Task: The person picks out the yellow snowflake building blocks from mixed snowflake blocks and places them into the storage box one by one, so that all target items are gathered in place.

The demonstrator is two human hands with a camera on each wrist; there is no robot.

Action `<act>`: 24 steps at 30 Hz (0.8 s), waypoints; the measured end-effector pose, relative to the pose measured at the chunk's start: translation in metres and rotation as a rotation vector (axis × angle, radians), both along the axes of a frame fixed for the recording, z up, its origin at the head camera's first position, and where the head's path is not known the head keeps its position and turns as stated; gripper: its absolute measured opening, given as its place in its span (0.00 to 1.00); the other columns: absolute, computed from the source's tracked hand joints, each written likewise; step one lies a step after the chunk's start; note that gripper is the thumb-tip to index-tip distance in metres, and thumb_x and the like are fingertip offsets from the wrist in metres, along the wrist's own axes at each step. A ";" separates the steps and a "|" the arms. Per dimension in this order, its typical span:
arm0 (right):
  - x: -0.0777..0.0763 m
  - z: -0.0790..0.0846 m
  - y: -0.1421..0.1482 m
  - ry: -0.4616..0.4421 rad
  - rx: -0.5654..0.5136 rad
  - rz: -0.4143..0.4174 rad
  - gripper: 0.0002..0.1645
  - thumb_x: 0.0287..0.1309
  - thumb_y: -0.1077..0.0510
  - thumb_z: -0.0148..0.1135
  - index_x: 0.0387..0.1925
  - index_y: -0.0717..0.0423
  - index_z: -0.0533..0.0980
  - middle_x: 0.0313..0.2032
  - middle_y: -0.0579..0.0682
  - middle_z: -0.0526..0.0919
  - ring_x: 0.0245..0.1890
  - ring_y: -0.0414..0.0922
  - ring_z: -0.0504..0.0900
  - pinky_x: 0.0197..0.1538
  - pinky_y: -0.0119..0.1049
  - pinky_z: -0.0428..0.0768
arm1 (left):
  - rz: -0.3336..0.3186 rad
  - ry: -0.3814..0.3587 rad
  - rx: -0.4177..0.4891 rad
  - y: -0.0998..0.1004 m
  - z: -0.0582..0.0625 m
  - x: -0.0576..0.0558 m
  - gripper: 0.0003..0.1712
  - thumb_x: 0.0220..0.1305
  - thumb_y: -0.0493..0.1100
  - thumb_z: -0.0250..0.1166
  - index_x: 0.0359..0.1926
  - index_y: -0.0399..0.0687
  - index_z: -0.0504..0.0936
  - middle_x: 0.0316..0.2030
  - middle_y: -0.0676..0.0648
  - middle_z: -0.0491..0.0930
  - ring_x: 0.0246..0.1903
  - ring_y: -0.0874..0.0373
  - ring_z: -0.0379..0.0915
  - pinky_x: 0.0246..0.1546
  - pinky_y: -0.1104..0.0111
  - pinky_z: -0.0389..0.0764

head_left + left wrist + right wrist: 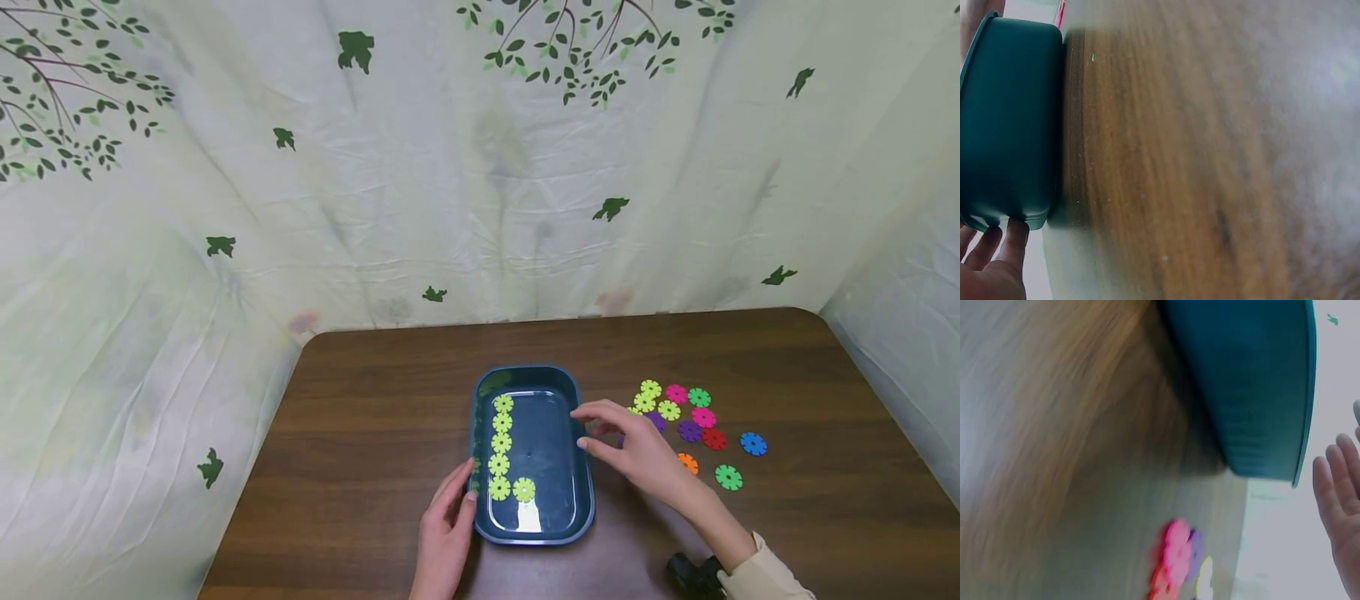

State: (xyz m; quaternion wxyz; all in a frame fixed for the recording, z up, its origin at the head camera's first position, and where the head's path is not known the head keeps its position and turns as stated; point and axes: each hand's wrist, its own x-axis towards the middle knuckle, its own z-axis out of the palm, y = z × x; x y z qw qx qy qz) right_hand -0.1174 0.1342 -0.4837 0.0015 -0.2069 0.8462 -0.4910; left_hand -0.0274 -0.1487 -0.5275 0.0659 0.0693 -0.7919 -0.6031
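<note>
Right-hand grip, parted and apparently empty, hangs by the blue tray at lower centre, where laying yellow-green discs seems under way, the next likely needing a light pinch.

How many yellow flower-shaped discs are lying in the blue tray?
6 yellow discs: five in a column along the left side of the tray, and a sixth disc just right of the column's nearest one. None inside seems hidden.
</note>
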 end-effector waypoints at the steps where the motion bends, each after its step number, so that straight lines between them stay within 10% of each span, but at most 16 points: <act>1: -0.001 -0.002 0.003 0.002 0.001 0.002 0.24 0.54 0.61 0.73 0.53 0.46 0.80 0.50 0.41 0.81 0.40 0.41 0.82 0.47 0.47 0.84 | 0.001 -0.002 -0.003 0.000 0.000 0.000 0.24 0.69 0.32 0.59 0.63 0.52 0.77 0.63 0.47 0.73 0.63 0.54 0.66 0.61 0.65 0.70; 24: -0.027 -0.026 0.068 -0.070 0.206 0.058 0.26 0.56 0.64 0.70 0.57 0.55 0.77 0.50 0.51 0.82 0.44 0.48 0.81 0.44 0.37 0.84 | 0.001 0.006 0.008 0.000 0.000 0.001 0.24 0.68 0.32 0.60 0.63 0.52 0.77 0.62 0.49 0.73 0.63 0.56 0.67 0.59 0.78 0.67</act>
